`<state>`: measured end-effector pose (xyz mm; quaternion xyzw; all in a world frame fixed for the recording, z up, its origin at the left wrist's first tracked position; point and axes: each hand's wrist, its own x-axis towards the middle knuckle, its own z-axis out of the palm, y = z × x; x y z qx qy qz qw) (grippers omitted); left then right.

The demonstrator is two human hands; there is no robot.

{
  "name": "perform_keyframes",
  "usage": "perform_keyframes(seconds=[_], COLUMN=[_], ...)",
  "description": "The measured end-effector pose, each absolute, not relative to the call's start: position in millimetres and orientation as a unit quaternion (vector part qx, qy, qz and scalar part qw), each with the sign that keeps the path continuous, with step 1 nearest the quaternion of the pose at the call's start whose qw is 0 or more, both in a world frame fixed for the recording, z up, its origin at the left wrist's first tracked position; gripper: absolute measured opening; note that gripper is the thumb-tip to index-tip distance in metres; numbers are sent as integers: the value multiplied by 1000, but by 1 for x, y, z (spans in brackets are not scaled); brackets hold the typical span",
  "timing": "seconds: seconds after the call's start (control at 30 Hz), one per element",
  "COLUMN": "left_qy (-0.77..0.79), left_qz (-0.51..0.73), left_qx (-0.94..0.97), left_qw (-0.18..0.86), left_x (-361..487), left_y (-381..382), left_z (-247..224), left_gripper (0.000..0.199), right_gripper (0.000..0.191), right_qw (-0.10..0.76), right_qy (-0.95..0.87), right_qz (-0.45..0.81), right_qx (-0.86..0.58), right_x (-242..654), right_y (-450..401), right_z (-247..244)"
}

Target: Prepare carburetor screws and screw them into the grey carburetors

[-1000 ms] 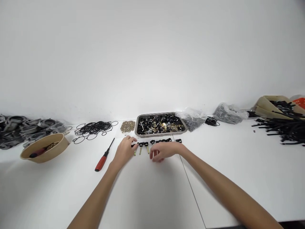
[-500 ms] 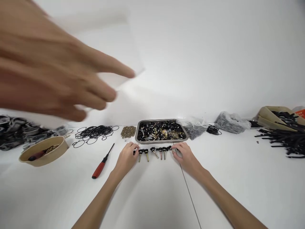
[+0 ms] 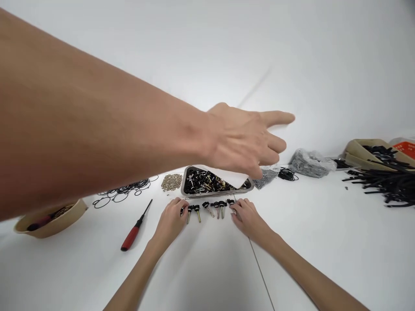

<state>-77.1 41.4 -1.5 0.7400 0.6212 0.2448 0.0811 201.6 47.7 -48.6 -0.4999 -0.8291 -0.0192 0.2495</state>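
A row of small screws with black heads and metallic stems (image 3: 197, 212) lies on the white table in front of a metal tray (image 3: 207, 194). At the row's left end, my left hand (image 3: 171, 218) has its fingers closed around one dark-headed screw, mostly hidden by the fingertips. My right hand (image 3: 248, 216) pinches another black-headed screw (image 3: 230, 201) at the right end. Above, another person's hand (image 3: 246, 136) stretches across from the left, over the tray, with a sheet of white paper (image 3: 231, 176) beneath it. Their forearm covers part of the back.
A red-handled screwdriver (image 3: 131, 237) lies to the left, near a beige bowl (image 3: 79, 211). Black rings (image 3: 121, 192) and small brass-coloured parts (image 3: 171, 182) lie behind. On the right are a plastic bag (image 3: 311, 163), black strips (image 3: 389, 183) and a beige bin (image 3: 353, 151).
The other person's hand and the paper have swept from upper left to the right, down over the tray. My hands stay at the row's ends; the view has shifted slightly.
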Motion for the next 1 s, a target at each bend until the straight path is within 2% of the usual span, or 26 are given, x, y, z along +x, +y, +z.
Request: perform_keyframes(seconds=[0.27, 0.47, 1.0], left_qy=[611, 607, 596], left_qz=[256, 256, 255], left_qx=[747, 750, 758], left_qw=[62, 50, 64], left_x=[-77, -75, -77], left_y=[40, 39, 40], left_z=[-1, 1, -3], left_gripper=[23, 22, 22], right_gripper=[22, 28, 19], right_qw=[281, 251, 221], right_qy=[-833, -870, -869], right_qz=[-5, 10, -4], right_qx=[-477, -425, -443], right_x=[197, 183, 188], right_y=[39, 24, 28], right_z=[-32, -29, -32])
